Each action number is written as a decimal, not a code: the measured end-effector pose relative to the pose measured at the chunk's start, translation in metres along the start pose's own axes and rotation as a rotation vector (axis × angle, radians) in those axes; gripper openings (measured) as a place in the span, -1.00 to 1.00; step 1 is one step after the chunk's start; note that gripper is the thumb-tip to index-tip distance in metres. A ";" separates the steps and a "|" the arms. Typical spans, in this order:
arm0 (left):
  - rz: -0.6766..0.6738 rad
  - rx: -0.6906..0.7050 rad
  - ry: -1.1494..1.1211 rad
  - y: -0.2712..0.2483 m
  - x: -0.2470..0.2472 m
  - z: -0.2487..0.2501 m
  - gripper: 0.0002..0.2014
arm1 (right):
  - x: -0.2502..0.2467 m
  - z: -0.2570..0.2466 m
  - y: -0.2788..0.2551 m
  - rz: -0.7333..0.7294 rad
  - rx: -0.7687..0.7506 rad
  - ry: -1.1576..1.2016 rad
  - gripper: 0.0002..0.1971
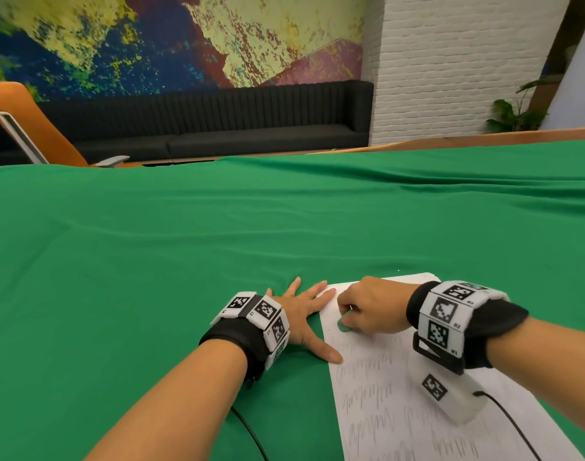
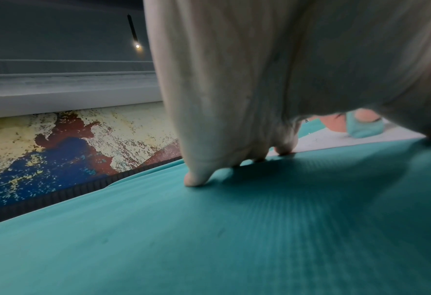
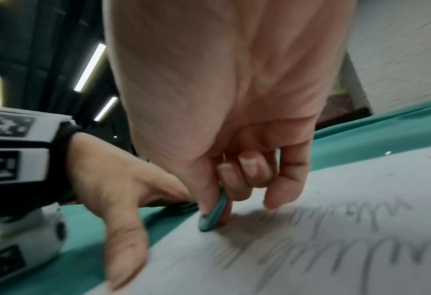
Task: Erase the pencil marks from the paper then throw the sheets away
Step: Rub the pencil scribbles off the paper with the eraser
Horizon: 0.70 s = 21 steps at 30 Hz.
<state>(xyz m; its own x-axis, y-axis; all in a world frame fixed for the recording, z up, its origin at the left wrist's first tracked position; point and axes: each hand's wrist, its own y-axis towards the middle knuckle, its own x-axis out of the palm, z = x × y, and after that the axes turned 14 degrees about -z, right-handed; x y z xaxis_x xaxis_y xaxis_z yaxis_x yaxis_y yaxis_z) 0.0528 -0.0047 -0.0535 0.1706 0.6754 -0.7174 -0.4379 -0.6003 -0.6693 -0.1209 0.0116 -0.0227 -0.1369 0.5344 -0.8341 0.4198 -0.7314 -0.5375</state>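
Left hand: flat, palm down, fingers straight and spread, thumb extended toward the person's near side. Left forearm enters from the lower left, bare, with a black wrist band carrying white marker blocks. Right hand: knuckles up, fingers curled under, thumb and fingertips pinching a small green eraser. Right forearm enters from the lower right, bare, banded likewise. The two hands lie near each other, apart.
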 end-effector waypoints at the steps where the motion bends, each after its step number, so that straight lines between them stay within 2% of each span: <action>1: 0.000 0.000 0.004 0.000 0.000 0.000 0.14 | -0.001 0.000 0.001 0.023 0.017 -0.015 -0.85; 4: 0.001 -0.004 0.003 0.000 0.000 0.000 0.14 | 0.001 -0.001 0.003 0.065 0.012 -0.035 -0.84; 6: 0.001 -0.004 0.008 -0.001 0.000 0.000 0.14 | 0.002 -0.003 0.001 0.010 -0.023 -0.021 -0.79; 8: -0.004 -0.006 0.004 -0.002 0.000 0.001 0.14 | -0.002 -0.002 0.000 -0.016 0.020 -0.050 -0.80; 11: -0.006 -0.008 -0.002 -0.003 0.000 0.001 0.14 | -0.005 -0.001 0.003 0.057 0.120 -0.148 -0.76; 13: -0.005 -0.008 -0.003 -0.003 0.001 0.001 0.14 | 0.000 -0.002 0.002 0.033 0.051 -0.103 -0.80; 16: -0.013 -0.013 0.002 -0.004 0.000 0.002 0.14 | 0.000 -0.001 -0.002 -0.044 0.001 -0.057 -0.73; 19: -0.026 -0.020 0.017 -0.005 -0.003 0.004 0.14 | -0.004 0.004 0.002 0.051 0.092 -0.131 -0.80; 21: -0.033 -0.023 0.016 -0.005 -0.003 0.005 0.14 | -0.002 0.006 0.003 0.059 0.070 -0.111 -0.80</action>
<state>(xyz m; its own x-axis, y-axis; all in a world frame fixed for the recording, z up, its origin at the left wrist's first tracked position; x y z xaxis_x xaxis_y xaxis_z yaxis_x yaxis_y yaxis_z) 0.0506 -0.0017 -0.0466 0.1986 0.6881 -0.6979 -0.4113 -0.5878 -0.6967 -0.1245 0.0061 -0.0233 -0.2136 0.4428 -0.8708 0.3665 -0.7899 -0.4916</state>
